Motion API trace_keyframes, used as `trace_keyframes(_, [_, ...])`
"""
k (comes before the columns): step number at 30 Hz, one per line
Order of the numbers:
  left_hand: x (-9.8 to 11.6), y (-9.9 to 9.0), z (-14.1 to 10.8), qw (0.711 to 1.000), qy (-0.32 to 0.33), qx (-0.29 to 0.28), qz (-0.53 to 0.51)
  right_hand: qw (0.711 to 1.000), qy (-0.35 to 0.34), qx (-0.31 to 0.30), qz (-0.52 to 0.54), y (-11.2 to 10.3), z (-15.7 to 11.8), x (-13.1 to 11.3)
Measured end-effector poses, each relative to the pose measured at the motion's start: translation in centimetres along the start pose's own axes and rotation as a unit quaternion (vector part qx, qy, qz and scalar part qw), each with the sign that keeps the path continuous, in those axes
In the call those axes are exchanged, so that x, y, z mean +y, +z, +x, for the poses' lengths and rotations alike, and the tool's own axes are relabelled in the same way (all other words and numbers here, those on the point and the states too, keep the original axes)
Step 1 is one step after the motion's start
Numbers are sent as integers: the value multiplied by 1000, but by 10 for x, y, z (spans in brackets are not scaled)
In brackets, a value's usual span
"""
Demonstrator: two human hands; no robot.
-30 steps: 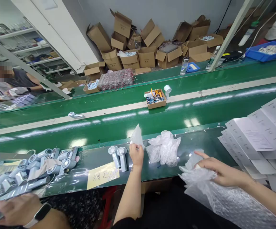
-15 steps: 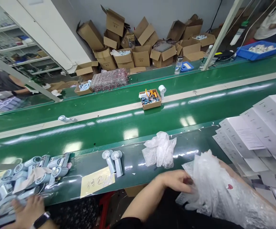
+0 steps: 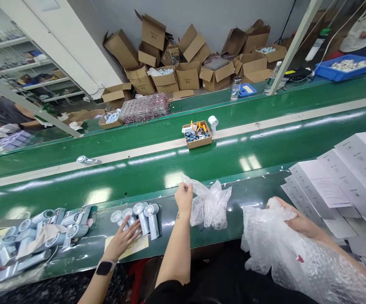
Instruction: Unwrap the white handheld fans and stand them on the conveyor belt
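My left hand is closed in a pinch on a corner of a clear bubble-wrap bag, just left of a small pile of bubble-wrap bags on the dark green bench. My right hand grips a large bunch of bubble-wrap bags, which drapes over my right forearm and lap; a small red mark shows on it. Left of my left hand, several light-blue handheld fans lie side by side, the nearest ones with round grilles upward.
A co-worker's hand with a black watch touches the fans. More fans lie heaped at far left. Stacked white printed boxes stand right. A small carton of parts sits beyond the green belt.
My left hand has moved from the held bunch up and left to the pile. The co-worker's hand has come to the fan row, where two more fans now lie.
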State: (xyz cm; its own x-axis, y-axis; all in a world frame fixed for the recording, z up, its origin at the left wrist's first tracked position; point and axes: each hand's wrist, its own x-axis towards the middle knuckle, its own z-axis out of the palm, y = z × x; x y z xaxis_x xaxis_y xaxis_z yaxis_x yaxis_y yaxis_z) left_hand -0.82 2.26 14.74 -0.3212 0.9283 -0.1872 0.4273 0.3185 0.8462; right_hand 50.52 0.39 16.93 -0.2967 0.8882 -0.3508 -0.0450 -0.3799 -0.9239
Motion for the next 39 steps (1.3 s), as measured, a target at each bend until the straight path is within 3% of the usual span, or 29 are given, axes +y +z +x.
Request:
trace_keyframes(2, [30, 42, -8, 998, 46, 2, -30, 995, 24, -49, 81, 0, 4, -9])
trace_keyframes(3, [49, 68, -13, 993, 105, 31, -48, 991, 33, -83, 99, 1, 6, -14])
trace_keyframes(7, [110, 170, -31, 980, 190, -15, -62, 980, 13, -196, -11, 17, 15, -39])
trace_keyframes(9, [123, 205, -42, 967, 242, -53, -55, 980, -44, -181, -76, 30, 19, -50])
trace_keyframes(11, [126, 225, -55, 947, 310, -77, -31, 981, -95, -134, -105, 41, 20, -56])
trace_keyframes(13, [125, 235, -69, 923, 373, -94, -2, 984, -104, -88, -114, 47, 17, -54])
trace_keyframes(17, [125, 237, -92, 877, 455, -145, 44, 994, -46, -29, -91, 39, 2, -35])
trace_keyframes(20, [124, 232, -95, 869, 482, -69, 88, 997, -11, 43, -58, 30, -11, -24])
trace_keyframes(22, [125, 232, -93, 884, 460, -6, 86, 996, -27, 83, -36, 30, -17, -24])
trace_keyframes(23, [127, 233, -93, 894, 443, -6, 71, 995, -44, 85, -30, 33, -18, -25])
trace_keyframes(25, [132, 239, -93, 905, 416, -88, 11, 995, -75, 61, -38, 39, -19, -28])
trace_keyframes(27, [139, 244, -98, 889, 392, -224, -72, 996, -69, 44, -45, 43, -17, -28])
trace_keyframes(29, [141, 244, -104, 873, 348, -314, -132, 998, -44, 46, -25, 40, -17, -27])
trace_keyframes(32, [129, 234, -109, 874, 315, -350, -121, 998, -4, 47, -30, 26, -23, -25])
trace_keyframes(35, [99, 228, -92, 833, 362, -419, -26, 995, -3, 58, -78, 5, -33, -28])
trace_keyframes(37, [76, 237, -66, 862, 318, -393, 43, 993, -33, 63, -90, -7, -37, -31])
trace_keyframes(39, [56, 257, -34, 939, 213, -247, 108, 987, -45, 36, -150, -13, -38, -35])
